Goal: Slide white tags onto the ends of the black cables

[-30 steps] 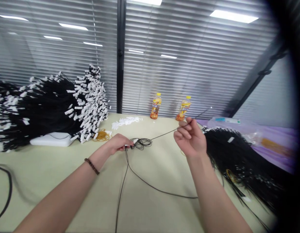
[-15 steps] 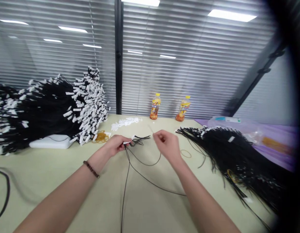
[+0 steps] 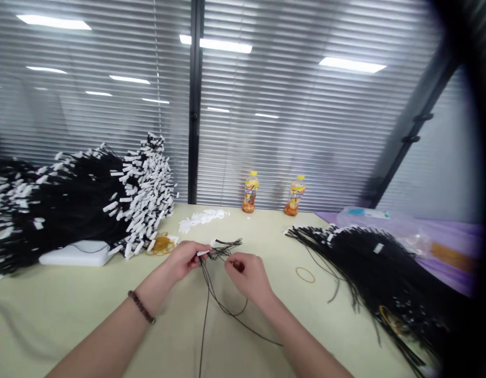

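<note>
Grip on both sides is a fingertip pinch, left hand and right hand nipping the thin black cord just above the worktop — light, limp, likely best held near its coil.

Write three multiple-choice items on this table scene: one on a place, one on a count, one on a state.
1. Where does the loose rubber band lie?
A. Between the right hand and the right-side cord heap
B. On the white box
C. Beside the bottles

2. How many drink bottles stand by the blinds?
A. One
B. Two
C. Four

3. What is the left hand doing?
A. Lying flat
B. Pinching the small cord bundle
C. Holding a bottle

Answers: A, the band lies on bare table there; B, two orange bottles show; B, its fingers close on the bundle.
</note>
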Demonstrator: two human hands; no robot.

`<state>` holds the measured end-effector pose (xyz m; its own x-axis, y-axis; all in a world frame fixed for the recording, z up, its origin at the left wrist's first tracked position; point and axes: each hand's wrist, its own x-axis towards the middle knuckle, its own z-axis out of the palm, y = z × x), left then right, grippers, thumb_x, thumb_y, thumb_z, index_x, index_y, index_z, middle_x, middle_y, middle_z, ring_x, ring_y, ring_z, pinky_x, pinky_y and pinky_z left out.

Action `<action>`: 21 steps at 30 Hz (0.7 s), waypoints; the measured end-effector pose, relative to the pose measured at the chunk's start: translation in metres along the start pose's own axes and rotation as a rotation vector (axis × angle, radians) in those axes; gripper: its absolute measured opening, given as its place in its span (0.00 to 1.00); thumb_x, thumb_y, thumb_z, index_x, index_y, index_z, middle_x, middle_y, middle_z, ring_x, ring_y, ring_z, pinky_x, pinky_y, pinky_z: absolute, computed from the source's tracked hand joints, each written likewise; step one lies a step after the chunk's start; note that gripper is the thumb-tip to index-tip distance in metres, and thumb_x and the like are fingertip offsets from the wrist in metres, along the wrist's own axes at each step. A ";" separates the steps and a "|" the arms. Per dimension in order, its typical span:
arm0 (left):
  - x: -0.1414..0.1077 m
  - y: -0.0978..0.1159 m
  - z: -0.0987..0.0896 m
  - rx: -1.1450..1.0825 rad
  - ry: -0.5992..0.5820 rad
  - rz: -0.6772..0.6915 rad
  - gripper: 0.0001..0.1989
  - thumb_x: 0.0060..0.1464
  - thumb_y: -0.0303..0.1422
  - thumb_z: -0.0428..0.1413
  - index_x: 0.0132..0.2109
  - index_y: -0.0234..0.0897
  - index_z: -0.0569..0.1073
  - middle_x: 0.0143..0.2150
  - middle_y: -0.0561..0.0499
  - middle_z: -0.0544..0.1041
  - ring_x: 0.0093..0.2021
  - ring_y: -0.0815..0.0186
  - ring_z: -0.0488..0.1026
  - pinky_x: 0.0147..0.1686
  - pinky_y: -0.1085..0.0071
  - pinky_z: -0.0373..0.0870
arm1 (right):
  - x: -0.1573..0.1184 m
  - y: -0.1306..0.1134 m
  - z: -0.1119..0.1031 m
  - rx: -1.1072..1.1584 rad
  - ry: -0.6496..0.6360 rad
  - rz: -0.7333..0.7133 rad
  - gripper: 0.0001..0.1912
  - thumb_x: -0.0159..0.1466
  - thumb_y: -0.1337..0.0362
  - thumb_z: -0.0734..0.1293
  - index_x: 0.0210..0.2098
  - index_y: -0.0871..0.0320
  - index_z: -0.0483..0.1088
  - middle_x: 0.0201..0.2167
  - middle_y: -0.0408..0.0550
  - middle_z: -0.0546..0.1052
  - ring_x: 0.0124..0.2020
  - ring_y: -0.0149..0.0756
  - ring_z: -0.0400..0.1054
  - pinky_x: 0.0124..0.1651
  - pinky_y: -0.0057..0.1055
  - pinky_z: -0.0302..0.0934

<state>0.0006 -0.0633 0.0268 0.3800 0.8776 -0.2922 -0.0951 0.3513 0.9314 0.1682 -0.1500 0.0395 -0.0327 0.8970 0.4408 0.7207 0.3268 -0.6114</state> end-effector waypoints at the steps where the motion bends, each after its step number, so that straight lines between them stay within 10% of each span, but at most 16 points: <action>1: 0.000 0.000 0.000 -0.003 0.002 0.003 0.14 0.32 0.31 0.61 0.30 0.27 0.72 0.25 0.49 0.69 0.19 0.78 0.57 0.14 0.79 0.40 | 0.000 0.000 0.000 -0.001 0.001 0.004 0.10 0.54 0.66 0.57 0.20 0.60 0.67 0.14 0.40 0.61 0.18 0.26 0.52 0.22 0.23 0.46; 21: -0.014 -0.003 0.018 0.146 -0.009 0.204 0.16 0.36 0.38 0.59 0.31 0.29 0.74 0.22 0.51 0.67 0.18 0.77 0.54 0.16 0.77 0.45 | -0.001 0.004 -0.002 -0.116 0.076 -0.073 0.09 0.57 0.67 0.58 0.32 0.56 0.70 0.30 0.45 0.70 0.31 0.32 0.62 0.34 0.26 0.54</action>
<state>0.0126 -0.0822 0.0324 0.3745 0.9225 -0.0940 -0.0367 0.1161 0.9926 0.1725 -0.1502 0.0386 -0.0385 0.8457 0.5323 0.7935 0.3496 -0.4981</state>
